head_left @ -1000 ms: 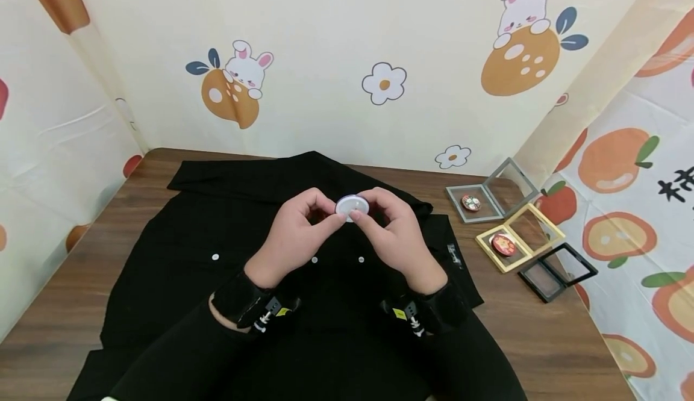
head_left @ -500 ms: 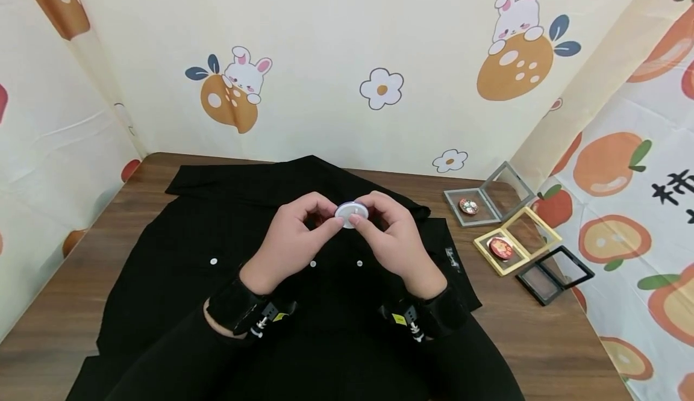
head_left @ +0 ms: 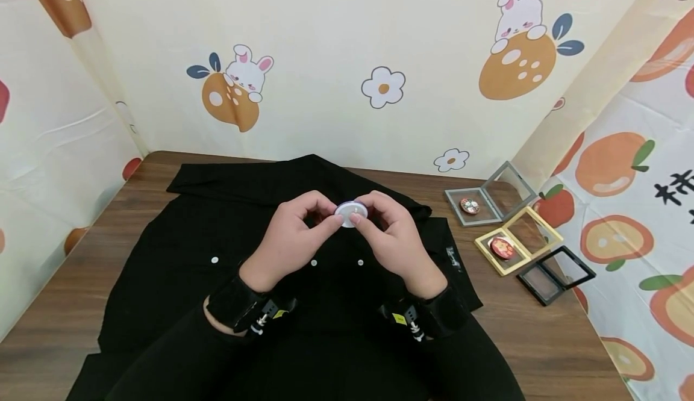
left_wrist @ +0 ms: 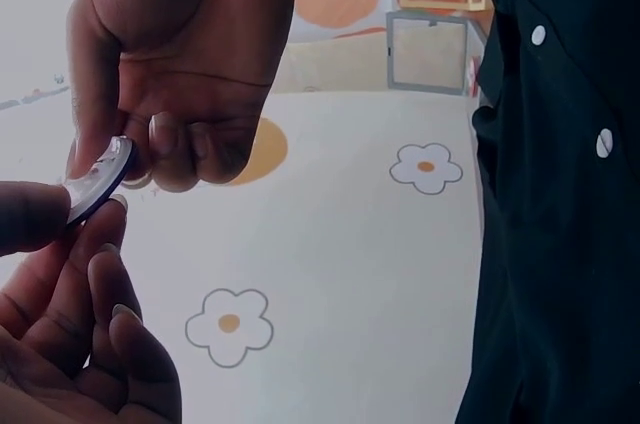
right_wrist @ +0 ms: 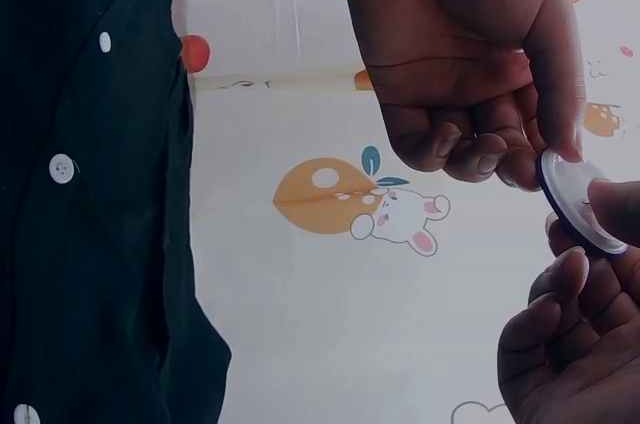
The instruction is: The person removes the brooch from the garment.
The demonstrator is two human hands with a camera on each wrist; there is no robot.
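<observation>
A round pin badge is held above the black shirt, its whitish back turned up toward the head camera. The left hand pinches its left edge between thumb and fingers. On the opposite edge, the right hand grips it the same way, thumb lying on the back. Both wrist views show the badge edge-on or slanted, with a dark blue rim. A small pin fitting shows faintly on its back, and its front is hidden. Beneath the hands the shirt lies spread out, white buttons up.
To the right stand three open hinged cases: a grey one with a round badge, a gold one with a red badge, and a black one. Patterned cloth surrounds the wooden table.
Both hands stay on the badge almost unmoved, though the badge's back has tilted a little more toward the head camera. The head view has shifted slightly.
</observation>
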